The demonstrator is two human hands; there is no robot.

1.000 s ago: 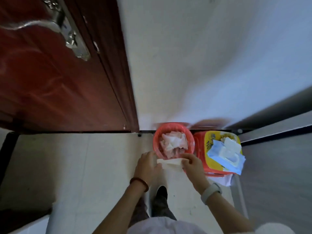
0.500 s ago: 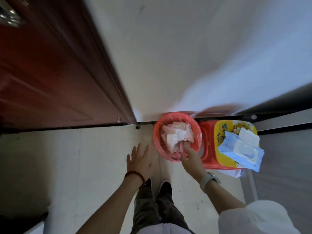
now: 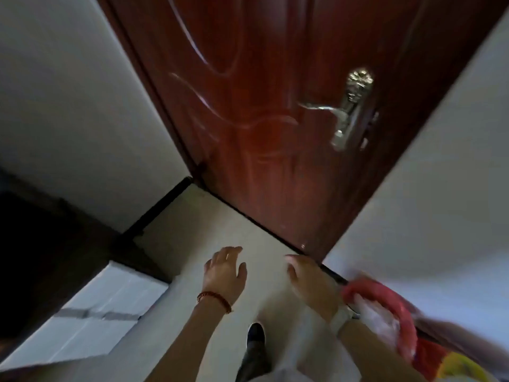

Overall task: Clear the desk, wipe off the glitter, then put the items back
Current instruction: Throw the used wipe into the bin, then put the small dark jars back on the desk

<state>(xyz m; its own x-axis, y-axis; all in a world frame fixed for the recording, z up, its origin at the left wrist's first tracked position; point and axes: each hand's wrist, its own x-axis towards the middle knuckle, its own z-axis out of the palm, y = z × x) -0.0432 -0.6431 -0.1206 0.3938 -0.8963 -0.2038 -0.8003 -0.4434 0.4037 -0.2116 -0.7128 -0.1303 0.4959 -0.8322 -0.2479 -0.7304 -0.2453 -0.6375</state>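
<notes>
A red waste basket (image 3: pixel 405 326) with crumpled white tissues (image 3: pixel 377 315) inside sits on the floor at the lower right, blurred. My right hand (image 3: pixel 311 279) hovers just left of its rim, fingers relaxed, holding nothing. My left hand (image 3: pixel 225 271), with a bead bracelet at the wrist, is spread over the pale floor and holds nothing. The desk is out of view.
A dark red door (image 3: pixel 275 119) with a metal handle (image 3: pixel 344 119) stands ahead. A white box (image 3: pixel 91 312) lies on the floor at the left. A red and yellow container (image 3: pixel 454 365) sits at the bottom right corner. My shoe (image 3: pixel 254 337) is below.
The folded tissue held by both hands went into the red basket. Both hands came away with nothing in them, and my view swung left toward the door.
</notes>
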